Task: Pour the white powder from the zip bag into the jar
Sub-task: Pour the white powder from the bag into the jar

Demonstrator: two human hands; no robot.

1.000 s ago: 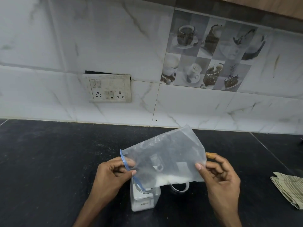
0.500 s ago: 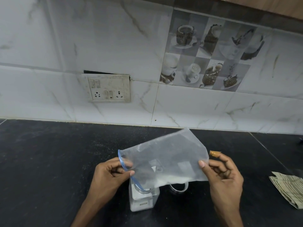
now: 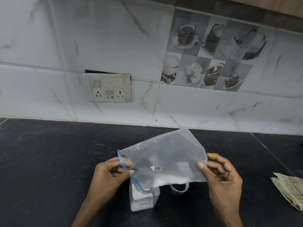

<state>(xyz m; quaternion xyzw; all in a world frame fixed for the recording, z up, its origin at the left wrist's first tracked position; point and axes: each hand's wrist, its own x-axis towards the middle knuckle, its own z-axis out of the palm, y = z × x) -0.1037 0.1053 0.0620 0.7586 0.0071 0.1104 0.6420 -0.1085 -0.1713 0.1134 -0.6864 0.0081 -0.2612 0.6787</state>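
A clear zip bag [image 3: 164,154] with a blue zip strip hangs tilted over a square clear jar [image 3: 144,199] on the black counter. My left hand [image 3: 108,177] pinches the bag's blue mouth edge, which dips into the jar's opening. My right hand [image 3: 221,179] pinches the bag's lower right corner, lifted a little higher. White powder [image 3: 170,180] lies along the bag's lower edge, and white powder fills the jar's bottom.
A clear round lid [image 3: 179,188] lies on the counter right behind the jar. A folded striped cloth [image 3: 290,190] rests at the right edge. A switch and socket plate [image 3: 109,88] sits on the marble tile wall behind the black counter [image 3: 49,161].
The bag's right corner has risen slightly with my right hand. The powder stays along the lower edge, and the mouth remains in the jar.
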